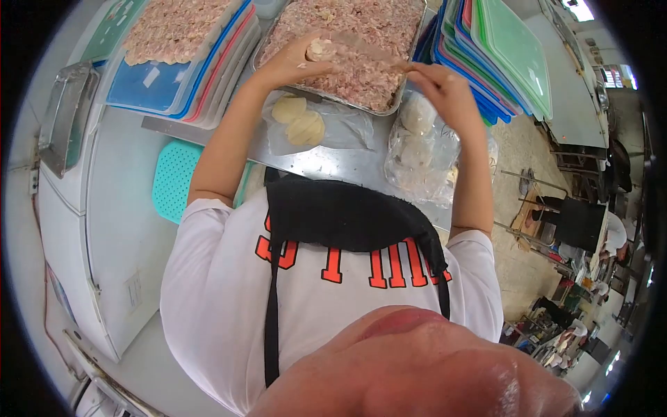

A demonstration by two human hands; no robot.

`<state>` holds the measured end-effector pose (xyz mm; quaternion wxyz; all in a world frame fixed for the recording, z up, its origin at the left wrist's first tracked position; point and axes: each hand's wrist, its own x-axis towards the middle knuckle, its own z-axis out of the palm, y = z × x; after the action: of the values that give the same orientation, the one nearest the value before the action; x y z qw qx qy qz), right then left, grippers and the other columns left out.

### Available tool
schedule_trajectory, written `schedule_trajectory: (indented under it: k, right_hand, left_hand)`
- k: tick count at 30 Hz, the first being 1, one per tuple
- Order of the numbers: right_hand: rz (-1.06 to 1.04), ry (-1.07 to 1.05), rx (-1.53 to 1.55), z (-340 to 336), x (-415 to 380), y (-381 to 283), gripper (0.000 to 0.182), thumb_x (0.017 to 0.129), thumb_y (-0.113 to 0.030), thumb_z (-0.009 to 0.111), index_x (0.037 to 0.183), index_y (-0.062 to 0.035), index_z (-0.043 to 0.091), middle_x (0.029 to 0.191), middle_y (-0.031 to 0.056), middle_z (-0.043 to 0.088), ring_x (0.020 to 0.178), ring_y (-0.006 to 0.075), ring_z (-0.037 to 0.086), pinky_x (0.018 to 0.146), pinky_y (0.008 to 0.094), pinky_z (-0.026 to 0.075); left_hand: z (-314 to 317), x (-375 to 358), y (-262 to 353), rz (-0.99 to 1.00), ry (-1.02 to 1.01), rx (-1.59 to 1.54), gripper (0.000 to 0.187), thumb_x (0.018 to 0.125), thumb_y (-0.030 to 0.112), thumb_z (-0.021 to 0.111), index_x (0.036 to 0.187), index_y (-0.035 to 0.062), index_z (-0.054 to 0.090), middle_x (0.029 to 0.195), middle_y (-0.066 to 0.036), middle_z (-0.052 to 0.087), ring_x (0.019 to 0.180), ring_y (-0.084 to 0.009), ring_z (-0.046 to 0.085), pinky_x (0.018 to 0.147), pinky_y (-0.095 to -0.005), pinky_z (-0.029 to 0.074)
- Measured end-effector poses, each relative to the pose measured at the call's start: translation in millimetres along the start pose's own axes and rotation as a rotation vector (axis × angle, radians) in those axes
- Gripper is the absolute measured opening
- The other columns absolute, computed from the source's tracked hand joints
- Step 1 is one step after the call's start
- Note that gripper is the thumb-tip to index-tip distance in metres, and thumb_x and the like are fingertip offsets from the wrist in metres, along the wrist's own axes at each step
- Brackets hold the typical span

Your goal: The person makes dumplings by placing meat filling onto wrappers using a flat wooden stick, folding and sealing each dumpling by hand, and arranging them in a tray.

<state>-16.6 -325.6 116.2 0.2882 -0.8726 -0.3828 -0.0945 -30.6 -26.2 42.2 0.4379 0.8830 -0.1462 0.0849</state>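
My left hand (303, 62) is cupped around a dumpling wrapper with filling (321, 50), above the near left part of a metal tray (389, 111). Minced meat filling (333, 17) fills that tray. From the right, my right hand (442, 87) grips a flat spatula (372, 50), its blade pointing left toward the wrapper and low over the meat. Closer to my body, round pale dough wrappers (306, 129) lie overlapping on a plastic sheet (356, 128). A clear plastic bag with stacked round wrappers (417, 153) sits below my right wrist.
Stacked plastic trays (149, 80) at left carry rows of pieces (170, 31). More coloured trays (511, 55) lean in a stack at right. A turquoise perforated basket (177, 181) is beside my left arm. A metal pan (68, 118) stands far left. Other people work in the right background.
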Motion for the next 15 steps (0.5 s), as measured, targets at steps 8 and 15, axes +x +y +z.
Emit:
schedule_trajectory:
  k: [8, 15]
  right_hand:
    - [0.306, -0.176, 0.310, 13, -19, -45, 0.037, 0.097, -0.034, 0.054, 0.113, -0.0031, 0.066, 0.068, -0.0007, 0.052, 0.061, 0.0099, 0.044, 0.059, 0.0264, 0.041]
    - [0.143, -0.017, 0.123, 21, -8, -53, 0.028, 0.093, -0.025, 0.060, 0.108, -0.0026, 0.067, 0.094, 0.0180, 0.069, 0.079, 0.0283, 0.066, 0.071, 0.0324, 0.050]
  left_hand:
    - [-27, -9, 16, 0.170, -0.073, -0.087, 0.048, 0.071, 0.036, 0.079, 0.108, 0.0089, 0.064, 0.085, -0.007, 0.067, 0.073, -0.0196, 0.061, 0.070, -0.0320, 0.048]
    - [-59, -28, 19, 0.206, -0.293, -0.237, 0.029, 0.075, 0.020, 0.078, 0.096, 0.0043, 0.066, 0.089, -0.004, 0.067, 0.086, -0.0114, 0.061, 0.080, -0.0279, 0.048]
